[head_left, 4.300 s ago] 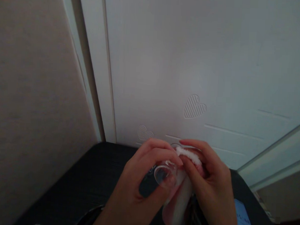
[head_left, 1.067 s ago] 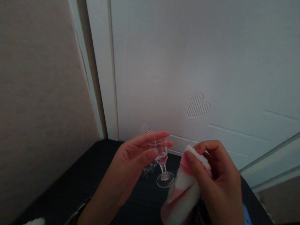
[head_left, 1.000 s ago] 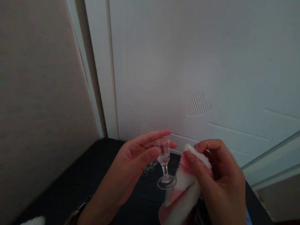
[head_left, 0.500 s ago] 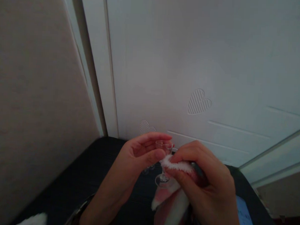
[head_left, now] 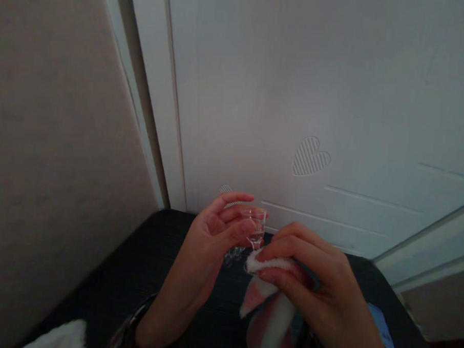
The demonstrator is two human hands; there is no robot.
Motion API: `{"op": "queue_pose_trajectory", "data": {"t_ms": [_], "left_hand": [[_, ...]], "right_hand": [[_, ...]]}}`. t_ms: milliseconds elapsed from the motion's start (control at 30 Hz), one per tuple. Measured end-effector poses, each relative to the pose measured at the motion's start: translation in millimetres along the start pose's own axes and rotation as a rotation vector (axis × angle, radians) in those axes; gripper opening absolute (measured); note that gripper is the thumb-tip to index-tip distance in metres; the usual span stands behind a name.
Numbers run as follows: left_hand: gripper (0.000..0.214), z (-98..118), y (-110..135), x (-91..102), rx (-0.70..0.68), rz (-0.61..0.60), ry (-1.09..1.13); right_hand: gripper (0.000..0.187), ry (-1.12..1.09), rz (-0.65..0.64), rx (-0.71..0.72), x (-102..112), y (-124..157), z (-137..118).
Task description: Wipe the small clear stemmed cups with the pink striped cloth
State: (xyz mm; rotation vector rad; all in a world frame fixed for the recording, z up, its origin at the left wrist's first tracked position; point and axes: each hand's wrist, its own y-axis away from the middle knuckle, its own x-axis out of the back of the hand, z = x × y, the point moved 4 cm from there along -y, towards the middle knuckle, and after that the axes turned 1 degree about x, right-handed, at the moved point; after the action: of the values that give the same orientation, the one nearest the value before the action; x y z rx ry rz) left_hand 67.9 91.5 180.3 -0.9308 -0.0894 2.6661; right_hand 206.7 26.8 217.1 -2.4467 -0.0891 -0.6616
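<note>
A small clear stemmed glass (head_left: 257, 227) is upright above the dark table. My left hand (head_left: 224, 227) grips its bowl between thumb and fingers, with the index finger raised clear. My right hand (head_left: 308, 269) pinches a fluffy pink-and-white cloth (head_left: 274, 319), whose folded edge is pressed around the lower stem and foot of the glass. The cloth hides most of the foot, and its loose end hangs down below my right hand.
Behind my left hand, more clear glassware (head_left: 234, 255) stands on the black table (head_left: 107, 286). A white fluffy cloth (head_left: 61, 336) lies at the lower left. A blue item (head_left: 382, 329) rests at the right edge. A white panel (head_left: 239, 92) with heart reliefs rises behind the table.
My right hand has moved the cloth from the bowl down to the stem and foot. My left fingers have shifted onto the bowl, and the index finger has lifted.
</note>
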Motion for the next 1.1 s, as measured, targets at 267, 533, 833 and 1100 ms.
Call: {"op": "queue_pose_trajectory", "data": {"t_ms": [267,533,833,1100], "left_hand": [[0.028,-7,-1,0.4,0.031,0.029,0.053],[0.04,-9,1,-2.1,0.061,0.048,0.069],[0.048,-9,7,-11.8,0.18,-0.185,0.135],[0.022,-16,9,-16.2,0.198,-0.223,0.2]], "right_hand": [[0.017,0.027,0.011,-0.016,4,3,6],[0.019,0.135,0.037,0.005,6,4,5],[0.011,0.095,0.186,0.051,11,8,2],[0.014,0.0,0.243,0.095,9,11,7]]}}
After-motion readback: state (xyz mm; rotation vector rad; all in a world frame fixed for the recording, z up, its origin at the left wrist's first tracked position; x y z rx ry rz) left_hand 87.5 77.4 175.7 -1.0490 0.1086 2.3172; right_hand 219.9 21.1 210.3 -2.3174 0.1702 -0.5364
